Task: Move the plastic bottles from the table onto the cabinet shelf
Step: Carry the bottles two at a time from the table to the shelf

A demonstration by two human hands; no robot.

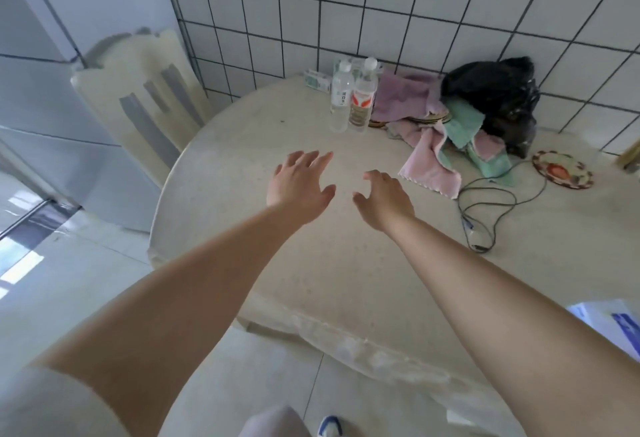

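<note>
I have both arms stretched out over the round worktop (311,263). My left hand (298,187) hangs above its middle with the fingers straight and spread, holding nothing. My right hand (384,201) is just beside it, apart from it, its fingers loosely bent with the thumb out, and it holds nothing either.

The two bottles (351,97) stand upright at the far edge of the worktop near the tiled wall (415,3), side by side and touching or nearly so. The left one is clear with a pale label, the right one has a red and white label; both have white caps. They are well ahead of both hands. A small box (317,80) lies just behind them to the left.

To the right of the bottles lies a heap of pink and green cloths (446,138), partly over some plates (427,118). A black bag (495,97) sits behind the heap against the wall. Further right is a patterned dish (561,170), and a dark cable (485,204) loops across the worktop near my right forearm. A pale chair (145,97) stands at the left of the worktop.
</note>
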